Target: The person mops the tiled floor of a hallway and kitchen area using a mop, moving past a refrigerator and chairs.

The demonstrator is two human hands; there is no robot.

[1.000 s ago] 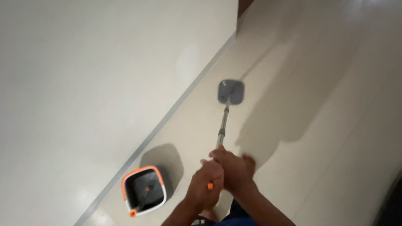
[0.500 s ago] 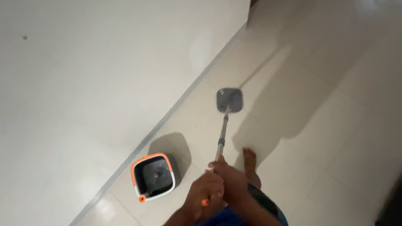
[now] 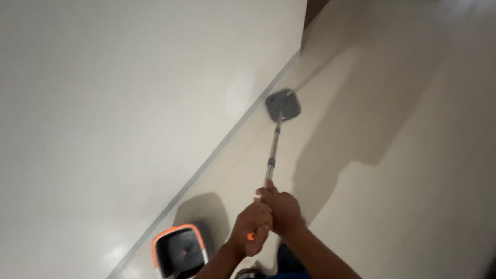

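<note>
Cream tiled floor (image 3: 439, 144) meets a pale wall (image 3: 85, 83) along a grey skirting line. Mop bucket (image 3: 180, 254), white with orange rim, stands on the floor beside the wall, near the mop's upper end. Mop (image 3: 271, 159): metal pole, grey square head flat on the floor beside the skirting. Right hand (image 3: 279, 209) and left hand (image 3: 252, 226) touch, fingers clamped on the pole's upper end.

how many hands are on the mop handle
2. The left hand grips the handle's orange-tipped top end; the right hand grips just below it, toward the mop head.
</note>
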